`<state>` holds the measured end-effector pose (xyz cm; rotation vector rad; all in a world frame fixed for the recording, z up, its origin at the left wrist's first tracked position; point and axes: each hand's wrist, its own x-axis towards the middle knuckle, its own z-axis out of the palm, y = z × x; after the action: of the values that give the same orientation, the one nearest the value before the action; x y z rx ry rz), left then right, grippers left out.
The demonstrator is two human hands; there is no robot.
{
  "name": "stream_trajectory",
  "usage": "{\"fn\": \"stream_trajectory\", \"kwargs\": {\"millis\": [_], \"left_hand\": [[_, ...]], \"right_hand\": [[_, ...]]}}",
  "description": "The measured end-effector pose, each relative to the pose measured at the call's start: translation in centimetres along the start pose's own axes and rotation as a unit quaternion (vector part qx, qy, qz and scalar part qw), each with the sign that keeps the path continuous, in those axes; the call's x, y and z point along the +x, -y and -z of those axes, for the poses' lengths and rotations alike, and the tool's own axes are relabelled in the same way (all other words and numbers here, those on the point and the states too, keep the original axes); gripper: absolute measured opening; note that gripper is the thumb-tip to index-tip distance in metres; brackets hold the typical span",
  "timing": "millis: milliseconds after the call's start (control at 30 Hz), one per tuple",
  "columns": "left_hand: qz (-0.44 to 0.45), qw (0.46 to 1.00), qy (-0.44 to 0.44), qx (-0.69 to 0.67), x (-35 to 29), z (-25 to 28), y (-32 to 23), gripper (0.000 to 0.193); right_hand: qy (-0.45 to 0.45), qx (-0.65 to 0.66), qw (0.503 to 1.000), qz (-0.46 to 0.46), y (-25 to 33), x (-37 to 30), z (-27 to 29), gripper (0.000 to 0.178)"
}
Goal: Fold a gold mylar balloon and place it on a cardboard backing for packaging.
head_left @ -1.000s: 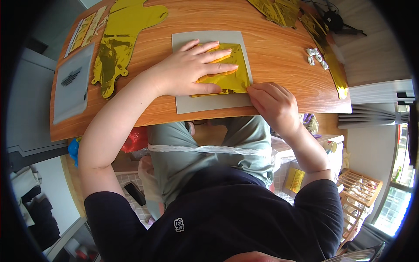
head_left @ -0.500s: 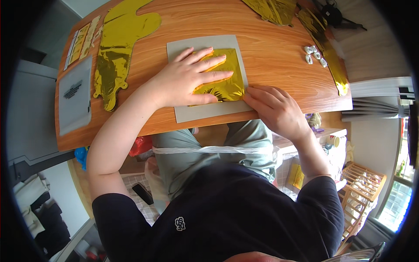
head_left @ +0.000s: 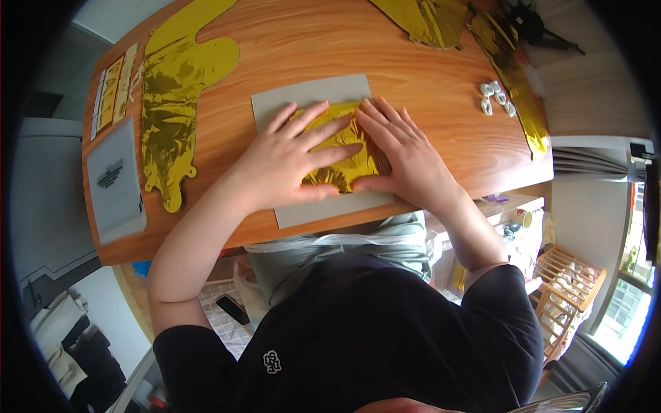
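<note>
Gold, very shiny foil piece (head_left: pixel 354 167), lying on grey board (head_left: pixel 310 213), near front edge of wooden table (head_left: pixel 296 55), approx. between both arms. Left hand (head_left: pixel 284 158) palm down over left part of foil, fingers spread apart, not clamped on anything. Right hand (head_left: pixel 407 158) also palm down, over right side of foil and board; long fingers nearly together, thumb well apart, no pinch visible. Both thumbs near lower edge of foil, tips just beside each other. Under palms: hidden, cannot tell.

Step in hand, by judgement: prob. pressing or smoothing of foil against board, w/ both hands at same time. For next move, prob. needed: gentle, even pressure from middle to edges, foil kept in line w/ board, w/o new creases; at release, a straight lift, no dragging. Main risk, by guess: slipping of thin foil.

About look of foil: bright yellow in some places, dark brown in others, prob. from reflections. Fine creases fanning out near left thumb. Approx. rectangular as far as visible, smaller than board, w/ bare grey margin above and below. Single layer or folded: cannot tell. Similar gold material also in long foil shape (head_left: pixel 170 103) at left of table; white loops (head_left: pixel 497 98) at right.
</note>
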<state>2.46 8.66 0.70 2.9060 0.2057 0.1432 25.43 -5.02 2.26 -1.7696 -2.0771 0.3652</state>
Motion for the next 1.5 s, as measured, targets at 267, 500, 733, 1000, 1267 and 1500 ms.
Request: {"fn": "stream_trajectory", "kwargs": {"millis": [267, 500, 733, 1000, 1267, 1500], "left_hand": [[0.008, 0.999, 0.021, -0.024, 0.0, 0.1, 0.2, 0.065], [0.018, 0.999, 0.018, -0.039, 0.0, -0.1, 0.2, 0.067], [0.029, 0.997, 0.026, -0.071, 0.1, 0.3, 0.3, 0.069], [-0.022, 0.999, 0.015, -0.025, -0.4, -0.2, 0.0, 0.065], [-0.024, 0.993, 0.052, -0.107, -0.2, 0.4, 0.2, 0.059], [-0.033, 0.995, 0.031, -0.09, -0.1, 0.1, 0.2, 0.056]], "right_hand": [[0.086, -0.039, 0.994, -0.045, -0.1, 0.8, 1.4, 0.115], [0.12, -0.045, 0.992, -0.008, -0.1, 2.1, 1.8, 0.118], [0.15, -0.064, 0.985, -0.06, -0.1, 2.3, 1.7, 0.126], [0.166, -0.064, 0.981, -0.079, -0.2, 2.5, 1.7, 0.127], [0.16, -0.072, 0.982, -0.071, -0.3, 2.4, 1.6, 0.127], [0.143, -0.06, 0.986, -0.058, -0.4, 2.5, 2.2, 0.13]]}}
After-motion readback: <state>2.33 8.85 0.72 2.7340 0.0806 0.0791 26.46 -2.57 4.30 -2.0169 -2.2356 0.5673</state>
